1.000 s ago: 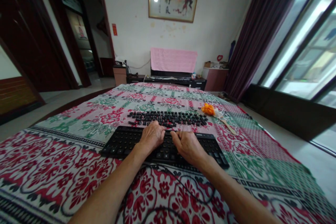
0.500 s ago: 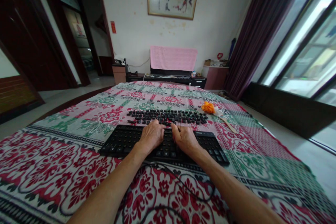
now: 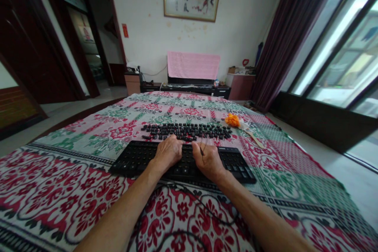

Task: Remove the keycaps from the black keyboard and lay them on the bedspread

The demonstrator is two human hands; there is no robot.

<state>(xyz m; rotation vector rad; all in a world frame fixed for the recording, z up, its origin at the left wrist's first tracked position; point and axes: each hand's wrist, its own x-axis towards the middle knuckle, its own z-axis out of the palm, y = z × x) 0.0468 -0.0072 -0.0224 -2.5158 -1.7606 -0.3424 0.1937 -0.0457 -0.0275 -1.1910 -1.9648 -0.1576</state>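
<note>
A black keyboard (image 3: pixel 236 161) with many keycaps off lies across the patterned cloth, some caps still along its near edge. My left hand (image 3: pixel 169 151) is over its middle-left part, fingers curled and closed; what they hold, if anything, is hidden. Over the middle-right part is my right hand (image 3: pixel 208 159), closed around a thin wire keycap puller (image 3: pixel 202 150) whose wire ends stick up past the fingers. Just beyond the keyboard, loose black keycaps (image 3: pixel 189 130) lie in rough rows.
To the right of the keycaps are an orange cloth-like bundle (image 3: pixel 232 120) and a pale wooden-handled brush (image 3: pixel 254 138). The keyboard's black cable (image 3: pixel 212 214) loops over the cloth (image 3: pixel 97 193) between my forearms.
My right hand has turned and lifted slightly, so the keycap puller's wires now show more plainly. The left hand stays closed in nearly the same place. The whole view has shifted a little.
</note>
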